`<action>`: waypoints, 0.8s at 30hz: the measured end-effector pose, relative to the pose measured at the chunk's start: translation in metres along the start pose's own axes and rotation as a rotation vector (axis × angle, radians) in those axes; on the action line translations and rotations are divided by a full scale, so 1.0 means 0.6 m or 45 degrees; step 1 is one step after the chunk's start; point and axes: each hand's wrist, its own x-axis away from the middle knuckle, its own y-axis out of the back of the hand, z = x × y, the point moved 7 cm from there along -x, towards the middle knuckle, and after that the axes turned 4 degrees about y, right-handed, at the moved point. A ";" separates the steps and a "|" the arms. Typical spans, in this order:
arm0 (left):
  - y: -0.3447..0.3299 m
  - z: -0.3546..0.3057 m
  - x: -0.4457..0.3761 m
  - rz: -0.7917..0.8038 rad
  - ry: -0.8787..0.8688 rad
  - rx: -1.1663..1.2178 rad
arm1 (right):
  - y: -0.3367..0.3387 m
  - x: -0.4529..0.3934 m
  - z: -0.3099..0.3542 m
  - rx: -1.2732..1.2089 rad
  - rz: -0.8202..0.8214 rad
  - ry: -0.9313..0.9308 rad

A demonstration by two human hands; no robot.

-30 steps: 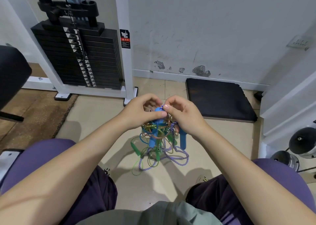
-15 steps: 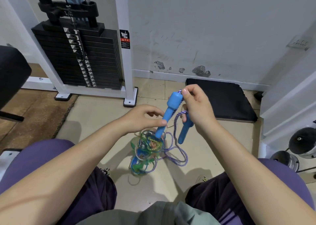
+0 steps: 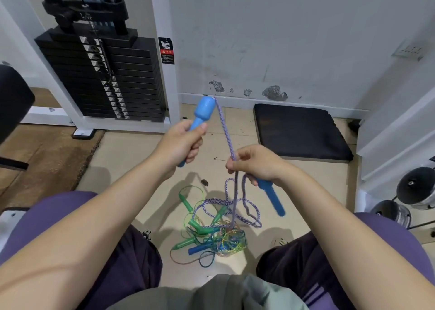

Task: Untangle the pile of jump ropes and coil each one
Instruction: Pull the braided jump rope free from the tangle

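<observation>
So the thing that matters here is how the purple rope [image 3: 226,131] runs: it comes off the fat top of the blue handle [image 3: 202,112] in the left hand [image 3: 180,145], slants down and to the right into the right hand [image 3: 256,163], then drops pretty much straight down to the tangled pile [image 3: 211,234] on the floor [image 3: 131,159] between the knees. The left hand has its fingers wrapped round the thin end of that handle, which tilts up and away, fat end highest. The right hand is lower and a bit closer to the body, pinching the rope at the fingertips, and it's also curled round the second blue handle [image 3: 270,196], which pokes out down and to the right. A few loops of purple rope lie loose on top of the green and blue ropes, and one strand seems to dive right into the knot of thin cords, so I'd guess it's not free yet. The right hand sits nearly above the pile, so it's the nearer one for feeding rope up, while the left looks better placed to keep the line taut. Yank too hard and I reckon the knot just tightens.
</observation>
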 end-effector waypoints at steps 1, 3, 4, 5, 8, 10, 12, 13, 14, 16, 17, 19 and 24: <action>0.013 -0.003 -0.004 -0.089 -0.025 0.012 | 0.002 0.000 -0.007 0.122 -0.001 -0.039; 0.032 -0.001 -0.009 -0.218 -0.027 -0.098 | 0.010 0.000 -0.011 0.209 -0.055 -0.058; 0.037 0.007 -0.008 -0.262 0.012 -0.265 | 0.014 -0.001 -0.006 0.172 -0.094 -0.032; 0.040 0.015 -0.007 -0.299 0.054 -0.524 | 0.017 -0.001 0.001 0.094 -0.129 0.010; 0.016 0.030 -0.004 -0.163 0.021 -0.959 | 0.013 -0.004 0.027 -0.226 -0.155 0.135; -0.030 0.061 0.001 0.179 0.060 -0.816 | 0.008 -0.008 0.041 -0.365 -0.141 0.190; -0.065 0.094 0.008 0.368 0.125 -0.791 | 0.005 -0.018 0.050 -0.415 -0.131 0.211; -0.073 0.108 0.003 0.368 0.139 -0.785 | 0.004 -0.025 0.051 -0.419 -0.125 0.207; -0.076 0.120 -0.005 0.337 0.163 -0.749 | 0.005 -0.034 0.049 -0.412 -0.123 0.197; -0.079 0.138 -0.027 0.257 0.223 -0.648 | 0.006 -0.052 0.041 -0.398 -0.113 0.176; -0.081 0.145 -0.039 0.218 0.235 -0.594 | 0.008 -0.062 0.033 -0.409 -0.107 0.167; -0.080 0.162 -0.064 0.149 0.251 -0.465 | 0.013 -0.082 0.007 -0.448 -0.123 0.146; -0.062 0.234 -0.126 0.073 0.316 -0.307 | 0.029 -0.124 -0.133 -0.361 -0.274 -0.036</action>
